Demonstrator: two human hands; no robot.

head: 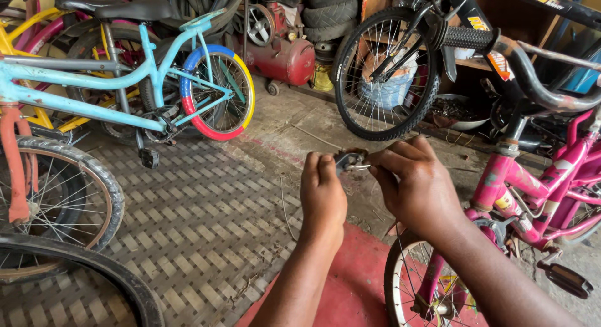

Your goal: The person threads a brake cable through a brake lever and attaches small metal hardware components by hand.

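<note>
— Where is the small metal part (pixel 349 159), and what has hold of it?

— Up in the air between the two hands, in front of the person's chest and above the floor (pixel 300 123). The left hand (pixel 322 195) closes its grip on the part's near end, fingertips curled over it from below. The right hand (pixel 416 186) pinches the far end from the side, where a pale metal stub sticks out.

— Why both hands on something that little?

— I'd judge one hand steadies it while the other works on the stub; held this high it sits right under the eyes. What kind of part it is I can't tell: it is dark, mostly covered by fingers, possibly a brake or cable fitting.

— And the things round about?

— A pink bicycle (pixel 532 183) stands just to the right, its small wheel (pixel 416 283) close under the right forearm, so the part stays near that machine. A light blue bicycle (pixel 113 83) with a red, blue and yellow tyre is parked well off to the left, over the ribbed floor mat (pixel 200 227). A black-tyred wheel (pixel 385 73) stands upright beyond the hands, and a red air compressor (pixel 282 55) sits against the back wall, out of the way.
</note>
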